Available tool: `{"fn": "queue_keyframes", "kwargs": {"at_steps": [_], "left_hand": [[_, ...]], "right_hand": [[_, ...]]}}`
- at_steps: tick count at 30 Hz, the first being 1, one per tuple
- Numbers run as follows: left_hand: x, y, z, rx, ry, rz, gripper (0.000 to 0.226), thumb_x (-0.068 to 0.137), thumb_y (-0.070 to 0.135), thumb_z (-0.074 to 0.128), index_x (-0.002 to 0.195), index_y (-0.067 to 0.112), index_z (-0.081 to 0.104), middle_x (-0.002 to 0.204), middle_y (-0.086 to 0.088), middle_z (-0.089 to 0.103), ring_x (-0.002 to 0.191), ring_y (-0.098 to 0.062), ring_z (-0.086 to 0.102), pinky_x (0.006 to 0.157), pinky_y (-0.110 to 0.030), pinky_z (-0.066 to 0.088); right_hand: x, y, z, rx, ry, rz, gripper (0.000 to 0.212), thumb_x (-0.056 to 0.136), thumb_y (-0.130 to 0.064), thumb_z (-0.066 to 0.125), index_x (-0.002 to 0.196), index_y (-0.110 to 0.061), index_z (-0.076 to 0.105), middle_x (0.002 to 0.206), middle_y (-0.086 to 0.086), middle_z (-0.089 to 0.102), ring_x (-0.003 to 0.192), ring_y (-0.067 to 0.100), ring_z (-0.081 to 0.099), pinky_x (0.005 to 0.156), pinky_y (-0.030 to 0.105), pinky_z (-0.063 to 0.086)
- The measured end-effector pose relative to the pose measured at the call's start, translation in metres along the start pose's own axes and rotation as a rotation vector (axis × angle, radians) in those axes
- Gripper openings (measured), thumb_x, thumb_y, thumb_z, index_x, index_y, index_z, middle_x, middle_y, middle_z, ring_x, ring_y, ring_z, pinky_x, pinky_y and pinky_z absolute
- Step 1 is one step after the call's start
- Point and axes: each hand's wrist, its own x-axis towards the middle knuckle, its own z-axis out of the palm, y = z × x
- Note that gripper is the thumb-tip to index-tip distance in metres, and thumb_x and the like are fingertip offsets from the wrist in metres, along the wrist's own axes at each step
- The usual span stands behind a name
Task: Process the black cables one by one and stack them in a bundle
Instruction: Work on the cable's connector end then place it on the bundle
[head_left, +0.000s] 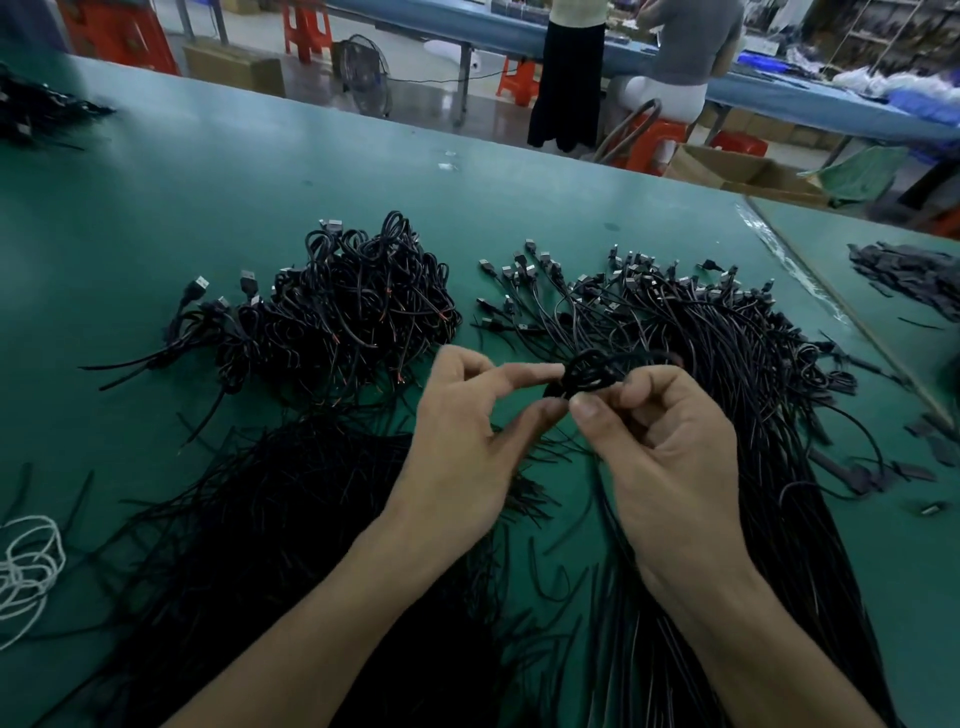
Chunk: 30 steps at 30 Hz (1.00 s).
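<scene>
Both hands hold one coiled black cable (589, 375) above the green table (260, 171). My left hand (467, 426) pinches its left side between thumb and forefinger. My right hand (660, 441) grips the coil's right side with thumb and fingers. A heap of coiled black cables (343, 306) with USB plugs lies at the centre left. A spread of straight black cables (727, 332) with plugs pointing away fans out on the right. Loose black wire pieces (270, 519) lie under my left forearm.
A white cord (28, 556) lies at the left edge. Dark flat strips (909, 275) sit on the adjoining table at right. Another black cable pile (36, 111) is at the far left. Two persons stand at a blue bench behind, with red stools and cardboard boxes.
</scene>
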Motion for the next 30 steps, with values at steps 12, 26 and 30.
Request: {"fn": "queue_keyframes", "kwargs": {"at_steps": [12,26,30], "left_hand": [[0.004,0.009,-0.007,-0.638,-0.095,-0.385,0.035,0.105,0.039,0.037,0.104,0.027,0.070,0.099,-0.006,0.077,0.096,-0.025,0.071,0.084,-0.042,0.051],[-0.005,0.004,0.006,-0.192,-0.087,-0.153,0.022,0.084,0.026,0.080,0.079,0.028,0.059,0.066,0.006,0.066,0.051,-0.013,0.063,0.051,-0.033,0.055],[0.000,0.006,-0.003,-0.275,-0.107,-0.217,0.007,0.091,0.008,0.070,0.086,0.009,0.066,0.070,-0.001,0.073,0.063,-0.015,0.072,0.059,-0.032,0.060]], "right_hand": [[0.008,0.007,-0.008,0.166,-0.267,0.310,0.041,0.084,0.011,0.064,0.065,-0.019,0.044,0.067,0.003,0.060,0.060,0.007,0.053,0.060,0.017,0.046],[0.012,0.001,-0.010,0.004,-0.064,0.068,0.041,0.083,0.010,0.068,0.069,-0.017,0.041,0.069,-0.001,0.066,0.069,0.009,0.063,0.069,0.019,0.053],[0.006,-0.001,-0.002,0.025,-0.181,0.014,0.040,0.084,0.008,0.068,0.068,-0.019,0.043,0.076,0.006,0.067,0.076,0.016,0.066,0.073,0.022,0.055]]}}
